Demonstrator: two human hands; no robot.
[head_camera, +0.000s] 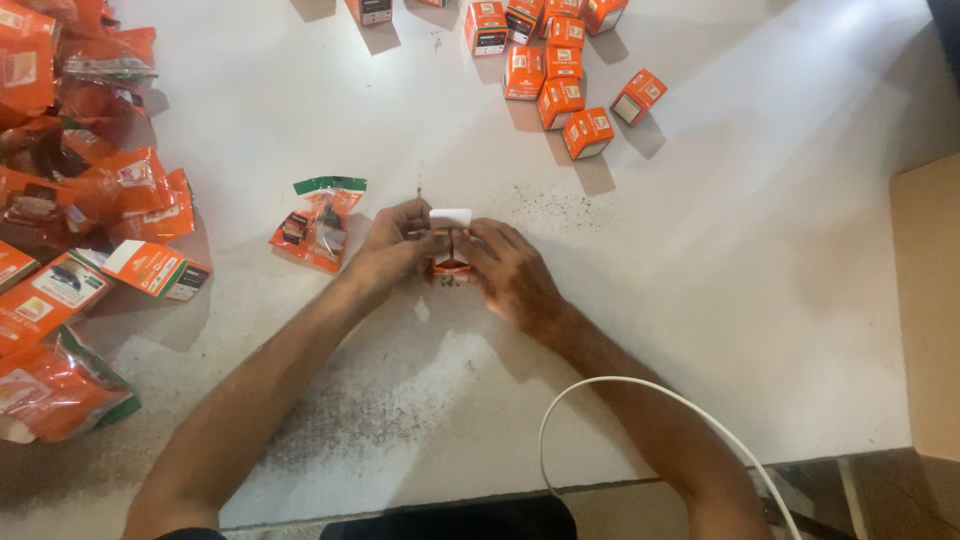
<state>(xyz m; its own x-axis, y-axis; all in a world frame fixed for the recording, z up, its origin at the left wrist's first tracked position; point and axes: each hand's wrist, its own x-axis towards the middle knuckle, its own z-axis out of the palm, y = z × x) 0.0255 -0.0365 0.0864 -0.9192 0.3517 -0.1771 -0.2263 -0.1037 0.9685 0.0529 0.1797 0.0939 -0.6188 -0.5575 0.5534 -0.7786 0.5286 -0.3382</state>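
Observation:
Both of my hands meet at the middle of the white table (720, 260). Together they hold a small orange box (449, 262) with its white top flap (450, 217) raised. My left hand (395, 245) grips the box's left side. Its right side is held by my right hand (510, 270), thumb against the front. An orange plastic packet with a green header (320, 225) lies just left of my left hand.
Several small orange boxes (560, 70) stand in a group at the far middle. A heap of orange packets (70, 180) covers the left side. A white cable (640, 400) loops over my right forearm. A tan board (925, 300) lies at the right edge.

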